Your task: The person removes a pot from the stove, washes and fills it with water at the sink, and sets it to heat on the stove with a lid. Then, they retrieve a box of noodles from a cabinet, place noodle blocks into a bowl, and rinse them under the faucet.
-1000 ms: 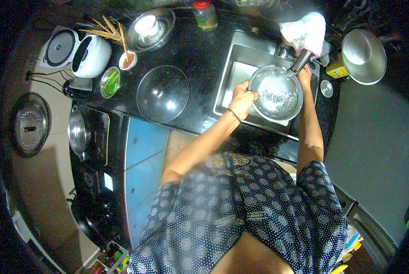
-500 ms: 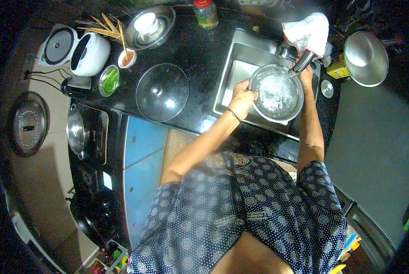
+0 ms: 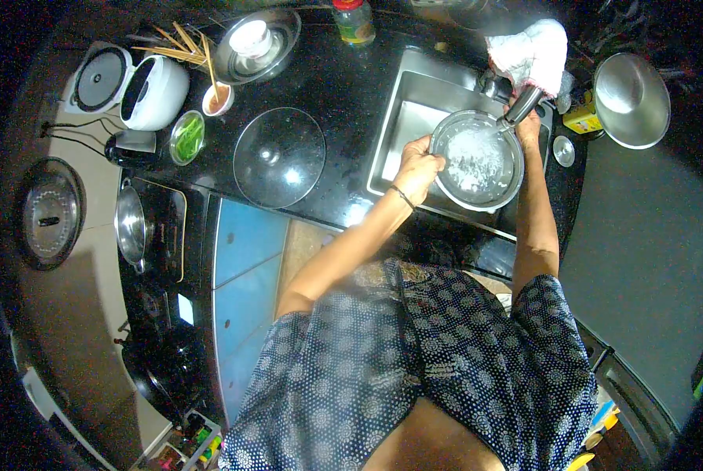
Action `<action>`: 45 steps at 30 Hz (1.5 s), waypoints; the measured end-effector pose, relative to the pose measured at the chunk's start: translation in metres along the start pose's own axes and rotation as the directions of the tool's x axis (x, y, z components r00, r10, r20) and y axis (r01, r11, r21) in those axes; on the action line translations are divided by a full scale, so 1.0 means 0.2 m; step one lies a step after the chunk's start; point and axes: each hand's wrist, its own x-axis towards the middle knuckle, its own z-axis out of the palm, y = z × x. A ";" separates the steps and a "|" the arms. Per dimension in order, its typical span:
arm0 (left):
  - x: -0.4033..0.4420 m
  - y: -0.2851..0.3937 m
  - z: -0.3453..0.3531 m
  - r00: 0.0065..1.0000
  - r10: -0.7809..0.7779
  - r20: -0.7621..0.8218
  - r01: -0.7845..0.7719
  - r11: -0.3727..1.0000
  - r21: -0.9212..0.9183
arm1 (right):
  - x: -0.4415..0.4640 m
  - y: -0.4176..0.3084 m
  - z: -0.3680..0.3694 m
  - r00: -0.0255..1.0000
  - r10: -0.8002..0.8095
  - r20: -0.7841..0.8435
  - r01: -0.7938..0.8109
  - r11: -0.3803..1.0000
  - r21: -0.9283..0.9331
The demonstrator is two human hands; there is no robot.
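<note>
Over the sink [image 3: 379,169] is a round metal pot [image 3: 461,196] with churning, bubbly water inside. My left hand [image 3: 420,166] is closed on the pot's left edge, thumb towards the rim. The faucet spout [image 3: 522,108] reaches over the pot's upper right side. My right hand [image 3: 529,129] is beside the spout, at the pot's right side; its fingers are partly hidden behind the spout, so what they touch is unclear. A white cloth [image 3: 529,56] is draped over the faucet's top.
A glass lid [image 3: 279,149] lies on the black counter. Further left are a bowl of green vegetables [image 3: 187,138], a small sauce bowl [image 3: 218,99] and a white rice cooker [image 3: 159,93]. A large metal bowl [image 3: 632,102] stands at right. A capped jar [image 3: 354,23] is at the back.
The water in the pot looks more stirred up, with more white bubbles. Both hands and the pot stay almost in place.
</note>
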 end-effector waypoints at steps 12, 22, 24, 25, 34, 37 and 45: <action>0.01 -0.03 -0.07 0.998 0.053 0.039 -0.053 0.999 -0.005 | 0.19 -0.04 -0.08 0.993 0.074 -0.096 -0.085 0.990 -0.112; -0.17 0.04 -0.23 0.998 0.042 -0.035 -0.046 0.994 -0.099 | -0.20 -0.02 -0.02 0.934 0.353 -0.056 -0.348 0.934 0.085; -0.17 0.00 -0.33 0.997 0.054 -0.051 -0.058 0.995 -0.080 | -0.26 0.03 -0.08 0.920 0.388 0.052 -0.390 0.921 0.028; -0.19 -0.01 -0.36 0.997 0.059 -0.057 -0.064 0.994 -0.087 | -0.30 0.03 -0.08 0.920 0.387 0.060 -0.389 0.921 0.021; -0.42 0.04 -0.69 0.981 0.092 -0.170 -0.121 0.978 -0.167 | -0.63 0.05 0.00 0.920 0.379 -0.101 -0.376 0.925 0.045; -0.51 0.03 -0.86 0.970 0.123 -0.209 -0.181 0.940 -0.288 | -0.72 0.03 0.09 0.856 0.482 -0.185 -0.488 0.873 0.013; -0.97 0.36 -1.34 0.797 0.244 -0.552 -0.436 0.865 -0.247 | -0.72 0.30 0.07 0.815 0.579 -0.006 -0.578 0.814 -0.054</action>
